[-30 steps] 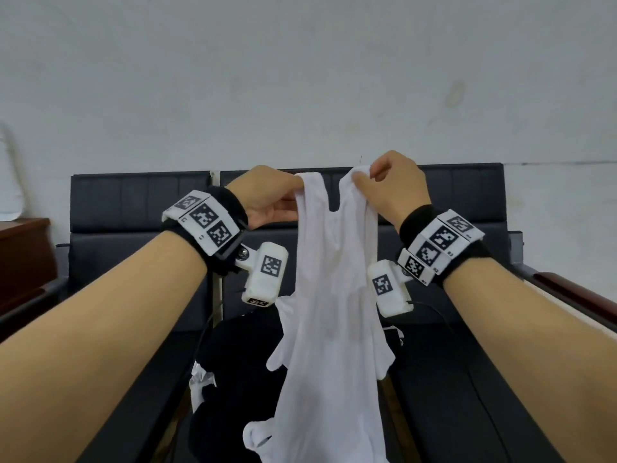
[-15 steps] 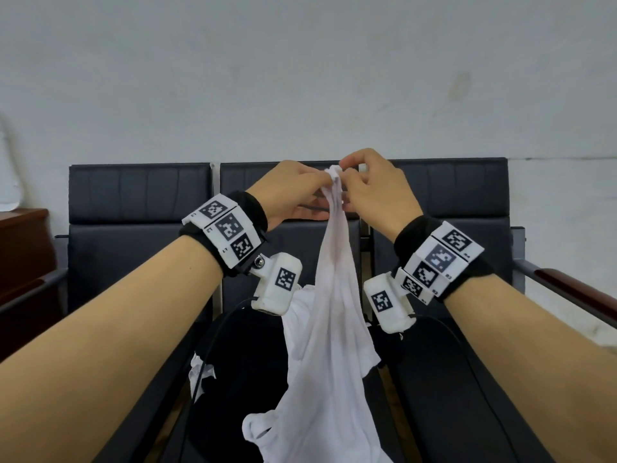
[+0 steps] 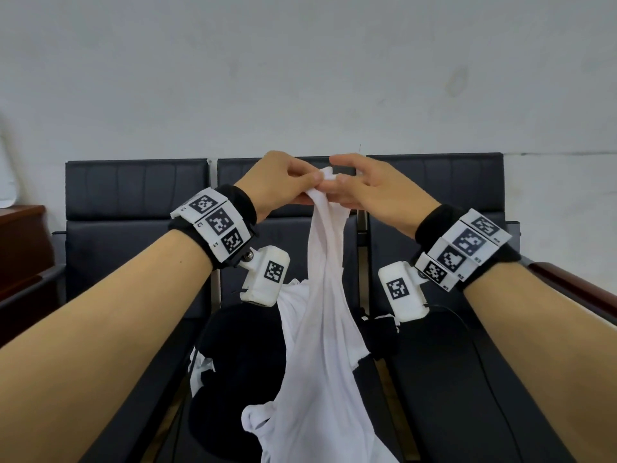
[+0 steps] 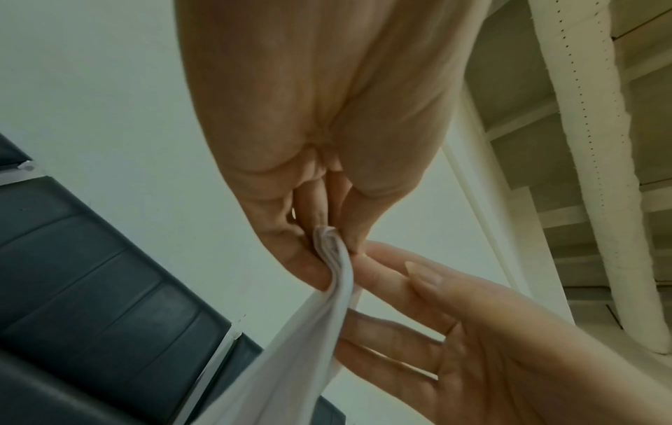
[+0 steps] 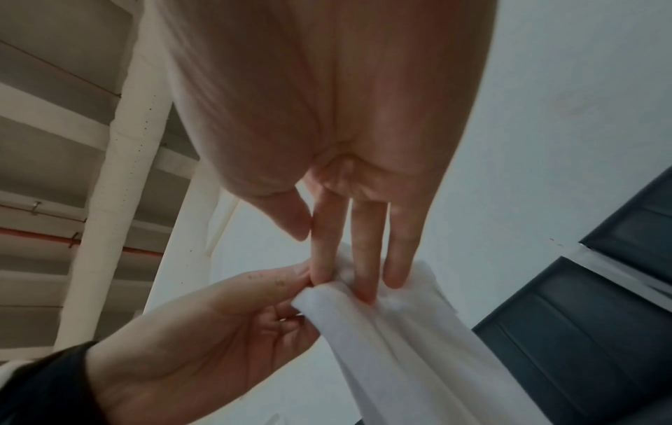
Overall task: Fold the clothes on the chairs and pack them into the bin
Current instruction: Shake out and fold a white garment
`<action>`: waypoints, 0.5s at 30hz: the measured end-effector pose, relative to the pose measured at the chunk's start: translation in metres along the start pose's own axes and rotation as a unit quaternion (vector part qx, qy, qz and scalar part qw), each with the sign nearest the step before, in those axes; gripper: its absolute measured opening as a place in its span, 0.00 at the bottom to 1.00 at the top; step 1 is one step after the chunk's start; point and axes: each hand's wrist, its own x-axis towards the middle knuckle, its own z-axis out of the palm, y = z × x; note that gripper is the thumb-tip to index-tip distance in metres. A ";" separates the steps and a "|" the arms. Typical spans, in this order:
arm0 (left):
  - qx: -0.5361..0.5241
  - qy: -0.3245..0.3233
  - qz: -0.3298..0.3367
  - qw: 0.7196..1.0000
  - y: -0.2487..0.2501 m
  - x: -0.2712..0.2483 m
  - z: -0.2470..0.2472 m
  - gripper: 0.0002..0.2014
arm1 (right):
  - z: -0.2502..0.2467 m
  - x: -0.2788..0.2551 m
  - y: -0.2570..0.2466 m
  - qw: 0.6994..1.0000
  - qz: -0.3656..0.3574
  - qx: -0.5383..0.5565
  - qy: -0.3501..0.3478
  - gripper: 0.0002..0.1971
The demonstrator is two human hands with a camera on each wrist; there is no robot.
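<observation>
A white sleeveless top hangs in front of the middle chair, its lower part trailing down to the seat. My left hand pinches both gathered straps at the top between thumb and fingers, and the pinch on the bunched top shows close up in the left wrist view. My right hand is right beside it with straight fingers that only touch the bunched cloth; its thumb stands apart. The bin is not in view.
A row of three black chairs stands against a white wall. A black garment with some white cloth lies on the middle seat. The right seat carries a thin cable. A wooden cabinet is at left, a wooden armrest at right.
My hands came together, bringing the two straps into one bunch. The left hand now holds both straps, and the right hand has let go and straightened its fingers.
</observation>
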 end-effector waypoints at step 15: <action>-0.129 -0.039 -0.028 0.990 0.020 -0.019 -0.009 0.18 | -0.002 0.000 0.015 0.996 -0.038 0.007 0.084 0.32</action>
